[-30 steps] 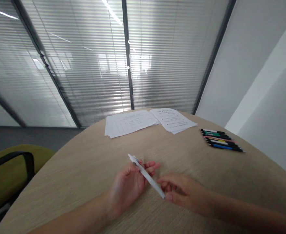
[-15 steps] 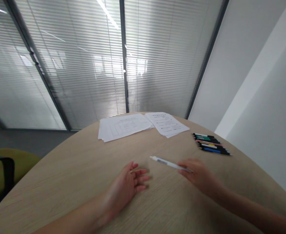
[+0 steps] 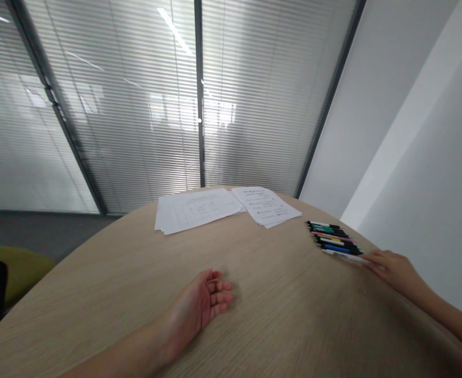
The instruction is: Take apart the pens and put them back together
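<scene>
A white retractable pen [image 3: 343, 256] lies toward the right of the worktop [image 3: 278, 320], just beside the near side of a row of coloured pens [image 3: 331, 233] and roughly parallel with them. The right hand [image 3: 396, 270] is at the pen's right end, its grip low and nearly flat. The fingertips [image 3: 368, 261] meet the barrel, but a pinch cannot be confirmed. Light fingertip contact is judged best here, sparing the neighbouring pens and keeping the barrel in line. The left hand [image 3: 203, 299] rests near the worktop's middle, fingers spread, nothing held. A sheaf of tabulated papers [image 3: 195, 210] and a printed stack [image 3: 266, 206] lie far, left of the pens.
</scene>
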The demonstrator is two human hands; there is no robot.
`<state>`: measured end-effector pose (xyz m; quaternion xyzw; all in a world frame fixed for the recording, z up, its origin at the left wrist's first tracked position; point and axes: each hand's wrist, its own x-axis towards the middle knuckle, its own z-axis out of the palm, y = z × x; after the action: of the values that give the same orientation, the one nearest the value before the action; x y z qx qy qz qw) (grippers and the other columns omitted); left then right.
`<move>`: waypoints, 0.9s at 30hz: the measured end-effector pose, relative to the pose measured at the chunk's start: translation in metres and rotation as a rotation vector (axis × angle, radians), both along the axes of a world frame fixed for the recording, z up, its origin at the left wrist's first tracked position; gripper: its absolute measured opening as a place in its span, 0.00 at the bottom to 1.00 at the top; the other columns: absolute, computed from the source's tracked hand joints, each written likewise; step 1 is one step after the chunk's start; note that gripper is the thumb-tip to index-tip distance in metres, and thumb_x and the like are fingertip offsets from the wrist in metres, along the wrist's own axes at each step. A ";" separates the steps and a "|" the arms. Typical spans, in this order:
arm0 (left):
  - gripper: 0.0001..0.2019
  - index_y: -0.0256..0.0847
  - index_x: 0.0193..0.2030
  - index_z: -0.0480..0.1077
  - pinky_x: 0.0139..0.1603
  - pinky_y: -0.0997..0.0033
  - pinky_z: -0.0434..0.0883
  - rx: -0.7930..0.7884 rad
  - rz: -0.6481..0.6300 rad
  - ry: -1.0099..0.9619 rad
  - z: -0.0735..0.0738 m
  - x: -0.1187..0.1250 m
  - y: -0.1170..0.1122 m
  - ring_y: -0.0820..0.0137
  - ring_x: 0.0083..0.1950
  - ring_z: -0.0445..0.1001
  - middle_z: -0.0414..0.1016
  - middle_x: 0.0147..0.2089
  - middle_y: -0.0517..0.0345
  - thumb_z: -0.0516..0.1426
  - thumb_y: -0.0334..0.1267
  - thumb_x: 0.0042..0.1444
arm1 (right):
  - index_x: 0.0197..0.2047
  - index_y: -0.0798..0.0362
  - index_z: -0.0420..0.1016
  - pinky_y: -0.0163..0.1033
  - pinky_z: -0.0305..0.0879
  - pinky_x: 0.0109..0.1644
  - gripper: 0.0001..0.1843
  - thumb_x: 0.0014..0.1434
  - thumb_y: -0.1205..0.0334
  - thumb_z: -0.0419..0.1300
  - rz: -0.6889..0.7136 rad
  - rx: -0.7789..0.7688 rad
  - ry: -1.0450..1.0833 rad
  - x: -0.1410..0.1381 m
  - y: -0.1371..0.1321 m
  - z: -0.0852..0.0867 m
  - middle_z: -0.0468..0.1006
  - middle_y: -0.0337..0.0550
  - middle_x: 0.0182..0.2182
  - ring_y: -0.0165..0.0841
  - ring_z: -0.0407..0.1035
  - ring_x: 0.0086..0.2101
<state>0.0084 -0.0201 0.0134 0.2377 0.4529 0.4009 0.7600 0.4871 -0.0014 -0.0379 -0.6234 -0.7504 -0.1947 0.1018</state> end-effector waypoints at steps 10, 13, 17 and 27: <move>0.08 0.36 0.29 0.60 0.23 0.80 0.65 0.003 -0.037 -0.032 -0.002 -0.003 0.003 0.77 0.19 0.69 0.70 0.21 0.59 0.44 0.32 0.56 | 0.39 0.53 0.74 0.40 0.66 0.38 0.20 0.50 0.64 0.44 0.031 0.021 -0.045 -0.009 0.009 -0.009 0.76 0.48 0.35 0.37 0.70 0.34; 0.08 0.36 0.28 0.61 0.24 0.80 0.65 0.022 -0.069 -0.030 -0.004 -0.003 0.002 0.77 0.20 0.69 0.70 0.21 0.59 0.45 0.31 0.55 | 0.37 0.53 0.74 0.40 0.65 0.37 0.18 0.51 0.62 0.45 0.020 0.031 -0.042 -0.007 0.012 -0.009 0.76 0.47 0.35 0.37 0.70 0.34; 0.09 0.35 0.27 0.62 0.25 0.79 0.65 0.041 -0.106 -0.052 -0.005 -0.004 0.003 0.76 0.21 0.69 0.70 0.21 0.59 0.46 0.32 0.55 | 0.35 0.50 0.74 0.41 0.64 0.37 0.17 0.52 0.60 0.45 0.018 0.028 -0.046 -0.007 0.013 -0.007 0.77 0.44 0.34 0.37 0.70 0.36; 0.08 0.36 0.26 0.63 0.27 0.78 0.64 0.103 -0.182 -0.003 -0.009 -0.006 0.005 0.77 0.23 0.69 0.69 0.23 0.59 0.47 0.34 0.53 | 0.34 0.50 0.74 0.44 0.63 0.37 0.16 0.50 0.63 0.46 0.022 0.097 -0.084 -0.010 0.015 -0.006 0.77 0.46 0.33 0.39 0.70 0.35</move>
<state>0.0020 -0.0153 0.0040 0.3157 0.4071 0.3534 0.7808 0.4770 0.0133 -0.0443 -0.6007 -0.7506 -0.2557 0.1022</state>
